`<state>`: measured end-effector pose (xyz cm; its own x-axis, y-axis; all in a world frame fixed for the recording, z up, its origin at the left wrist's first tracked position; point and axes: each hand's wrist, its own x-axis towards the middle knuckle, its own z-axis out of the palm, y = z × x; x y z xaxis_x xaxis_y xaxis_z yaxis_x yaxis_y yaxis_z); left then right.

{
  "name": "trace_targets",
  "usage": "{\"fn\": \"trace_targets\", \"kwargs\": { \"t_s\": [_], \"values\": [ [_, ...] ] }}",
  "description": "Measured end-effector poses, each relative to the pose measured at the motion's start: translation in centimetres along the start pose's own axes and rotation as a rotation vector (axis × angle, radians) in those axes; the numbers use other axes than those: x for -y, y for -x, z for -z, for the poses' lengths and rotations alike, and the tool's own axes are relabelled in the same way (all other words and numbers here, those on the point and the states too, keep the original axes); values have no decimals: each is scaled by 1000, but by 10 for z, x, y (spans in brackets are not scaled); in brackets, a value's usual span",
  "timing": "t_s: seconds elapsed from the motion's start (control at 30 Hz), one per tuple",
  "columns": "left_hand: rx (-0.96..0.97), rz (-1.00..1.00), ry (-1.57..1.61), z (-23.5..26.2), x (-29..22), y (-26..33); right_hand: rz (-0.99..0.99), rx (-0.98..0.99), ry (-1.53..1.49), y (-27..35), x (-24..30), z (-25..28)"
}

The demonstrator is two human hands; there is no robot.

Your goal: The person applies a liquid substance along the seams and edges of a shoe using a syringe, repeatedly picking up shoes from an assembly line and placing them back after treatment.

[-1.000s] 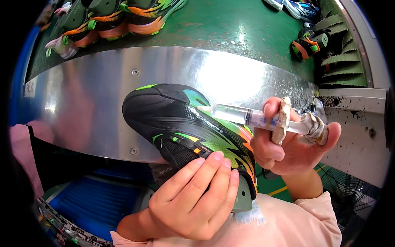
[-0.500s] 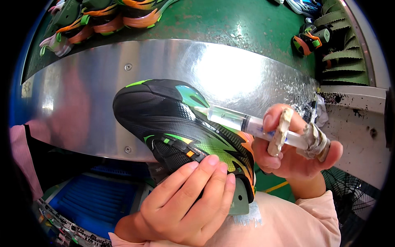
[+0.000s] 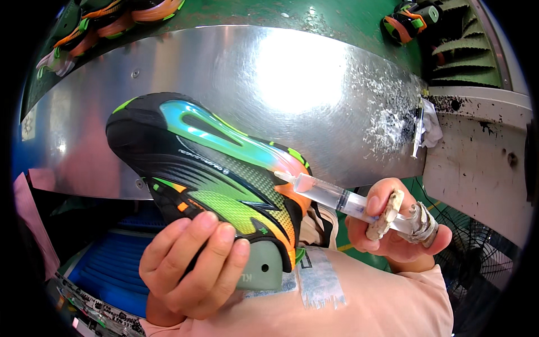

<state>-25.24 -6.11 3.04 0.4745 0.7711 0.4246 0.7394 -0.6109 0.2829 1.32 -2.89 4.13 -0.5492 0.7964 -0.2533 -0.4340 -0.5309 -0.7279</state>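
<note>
A black sports shoe (image 3: 216, 174) with green, orange and blue-green parts is tilted on its side, toe to the upper left. My left hand (image 3: 193, 267) is closed on its collar and tongue area, fingertips near the lacing. A grey-green shoe last (image 3: 261, 267) fills the shoe's opening. In my right hand (image 3: 393, 224) is a clear syringe (image 3: 323, 192), its finger grip and plunger end wrapped in pale tape or putty. The syringe's tip points left, at the seam between upper and sole near the heel; whether it touches, I cannot tell.
A shiny metal ledge (image 3: 163, 123) runs across in front of me, edged by a green surface (image 3: 247, 14). Several similar shoes (image 3: 112, 22) stand at the upper left, another shoe (image 3: 407, 22) at the upper right. A white rag (image 3: 431, 123) and a dark fan (image 3: 466, 230) are to the right.
The shoe has turned to show more of its sole edge and shifted left with my left hand. Along the seam, the syringe tip has gone from the forefoot toward the heel.
</note>
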Motion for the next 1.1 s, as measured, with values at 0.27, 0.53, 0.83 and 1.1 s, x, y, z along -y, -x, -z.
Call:
{"fn": "trace_targets", "kwargs": {
  "t_s": [0.27,0.53,0.83,1.1],
  "values": [
    [-60,-56,-45,-8,6,7,55,27,59,5,6,2],
    [-84,-64,-17,-17,4,11,-222,-138,416,-3,51,-23],
    [-74,-132,12,-25,-4,-2,-374,-224,619,-24,93,-48],
    [-177,-177,24,-44,-12,-12,-405,-86,291,-42,106,-32]
  ]
}}
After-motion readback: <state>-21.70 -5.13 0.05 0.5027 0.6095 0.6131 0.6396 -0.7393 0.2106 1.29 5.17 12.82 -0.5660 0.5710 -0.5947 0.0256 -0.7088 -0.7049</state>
